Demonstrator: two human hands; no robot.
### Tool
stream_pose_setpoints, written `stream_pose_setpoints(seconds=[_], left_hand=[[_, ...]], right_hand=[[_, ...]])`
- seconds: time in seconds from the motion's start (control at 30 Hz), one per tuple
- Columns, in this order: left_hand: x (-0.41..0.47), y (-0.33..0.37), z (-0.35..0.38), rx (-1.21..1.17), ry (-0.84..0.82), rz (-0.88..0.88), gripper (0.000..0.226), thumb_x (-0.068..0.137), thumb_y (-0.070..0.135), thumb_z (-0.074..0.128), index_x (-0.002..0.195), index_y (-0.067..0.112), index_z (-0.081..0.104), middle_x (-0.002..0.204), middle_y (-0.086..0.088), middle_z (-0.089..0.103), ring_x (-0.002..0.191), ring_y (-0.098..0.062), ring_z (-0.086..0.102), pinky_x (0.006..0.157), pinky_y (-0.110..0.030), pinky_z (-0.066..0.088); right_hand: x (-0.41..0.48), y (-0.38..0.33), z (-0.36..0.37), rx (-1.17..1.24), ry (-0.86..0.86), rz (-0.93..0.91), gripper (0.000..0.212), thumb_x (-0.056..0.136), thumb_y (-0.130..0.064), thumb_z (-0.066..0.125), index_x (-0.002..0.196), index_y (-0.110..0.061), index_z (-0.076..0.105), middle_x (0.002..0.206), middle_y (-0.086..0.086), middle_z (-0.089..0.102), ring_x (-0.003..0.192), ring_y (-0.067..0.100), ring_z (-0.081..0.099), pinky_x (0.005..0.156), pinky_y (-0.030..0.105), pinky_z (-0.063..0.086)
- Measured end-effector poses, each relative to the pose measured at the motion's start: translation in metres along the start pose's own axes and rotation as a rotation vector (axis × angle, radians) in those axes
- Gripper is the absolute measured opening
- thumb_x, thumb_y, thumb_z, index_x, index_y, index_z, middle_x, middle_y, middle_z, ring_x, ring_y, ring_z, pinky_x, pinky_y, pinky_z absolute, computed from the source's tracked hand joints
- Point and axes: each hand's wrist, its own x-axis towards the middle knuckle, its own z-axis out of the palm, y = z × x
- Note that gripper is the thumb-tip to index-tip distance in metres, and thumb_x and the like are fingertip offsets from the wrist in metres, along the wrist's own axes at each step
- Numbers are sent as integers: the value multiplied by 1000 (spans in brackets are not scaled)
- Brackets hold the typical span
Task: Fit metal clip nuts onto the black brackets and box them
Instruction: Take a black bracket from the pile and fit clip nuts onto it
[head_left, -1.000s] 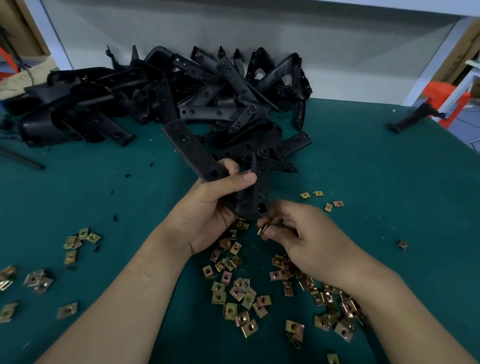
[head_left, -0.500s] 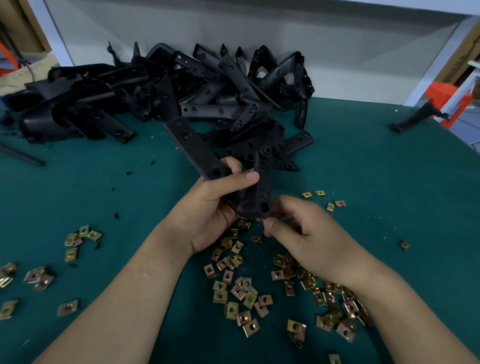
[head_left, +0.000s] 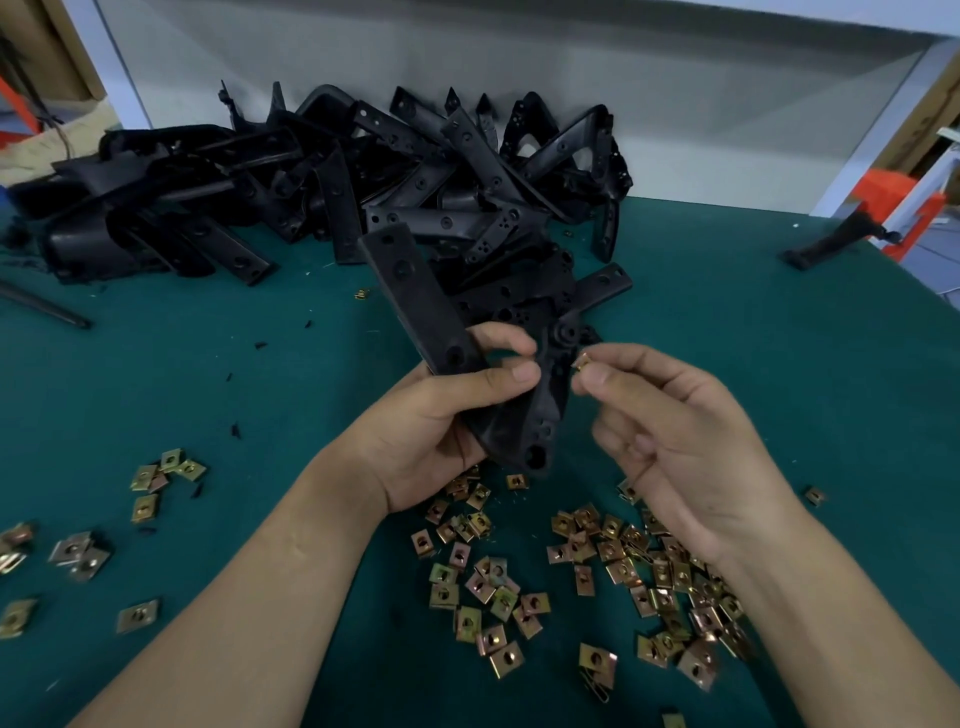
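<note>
My left hand (head_left: 441, 415) grips a black bracket (head_left: 415, 301) above the green table, thumb across its front; one arm of the bracket points up and left, the other hangs down toward me. My right hand (head_left: 675, 431) pinches a small brass clip nut (head_left: 582, 360) between thumb and forefinger, right beside the bracket's right edge. Whether the nut touches the bracket I cannot tell. Several loose clip nuts (head_left: 498, 587) lie scattered on the table below both hands.
A big pile of black brackets (head_left: 363, 176) lies at the back against the white wall. More clip nuts (head_left: 161, 473) sit at the left. A single black part (head_left: 836, 241) lies at the far right table edge. A dark rod (head_left: 47, 312) lies at the left.
My right hand has risen from the bracket's lower end to its upper right edge, with a clip nut pinched in it. The left hand has kept the bracket almost still.
</note>
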Motion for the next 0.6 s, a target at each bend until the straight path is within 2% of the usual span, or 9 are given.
stream_pose_setpoints(seconds=[0.1, 0.27, 0.47, 0.6], left_hand=[[0, 0, 0, 3, 13, 1, 18, 82, 10, 71, 88, 26, 75, 91, 1, 73, 83, -17, 72, 74, -32, 61], [0, 1, 0, -26, 21, 18, 16, 78, 11, 74, 86, 25, 76, 91, 0, 74, 83, -17, 73, 70, -31, 60], [0, 0, 1, -17, 1, 15, 17, 78, 10, 72, 84, 25, 75, 90, 0, 73, 82, -17, 73, 71, -30, 61], [-1, -1, 1, 31, -45, -15, 15, 76, 12, 75, 86, 24, 74, 93, -2, 71, 82, -16, 72, 67, -29, 59]], right_hand=[[1, 1, -2, -21, 19, 28, 27, 62, -23, 83, 87, -14, 80, 60, 2, 47, 45, 7, 28, 48, 19, 30], [2, 2, 0, -12, 39, 65, 28, 60, -26, 83, 86, -16, 81, 52, -4, 40, 43, 6, 28, 46, 17, 31], [0, 2, 1, -10, -18, 75, 25, 64, -26, 81, 88, -19, 82, 50, -7, 46, 43, 6, 29, 46, 17, 31], [0, 1, 0, 47, -68, 86, 40, 67, -16, 79, 106, -14, 71, 57, -10, 58, 41, 3, 33, 44, 15, 32]])
